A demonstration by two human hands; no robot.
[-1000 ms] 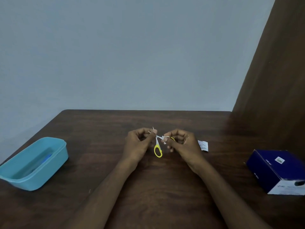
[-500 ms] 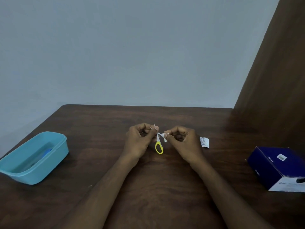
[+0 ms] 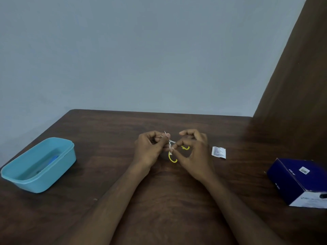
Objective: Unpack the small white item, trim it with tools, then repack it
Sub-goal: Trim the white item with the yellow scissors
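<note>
Between the two hands, just above the table (image 3: 159,200): small yellow-handled scissors (image 3: 172,157), blades pointing away from the person. Left hand (image 3: 150,149) pinches a thin white sliver, the small white item (image 3: 165,136), at its fingertips, up against the blades. Right hand (image 3: 192,152) is curled round the scissors' loops, thumb and forefinger meeting.

Risk, as I judge it: the item is tiny and the pinching fingertips touch the blades, so a hurried snip could nick a finger or cut too much. A loosened pinch could drop the piece onto the dark wood.

Just right of the right hand lies a torn white wrapper (image 3: 218,152), likely needed for repacking. Farther right, a dark blue box (image 3: 299,181). Well left of the left hand, a blue tub (image 3: 39,165). Nothing stands between hands and wrapper.
</note>
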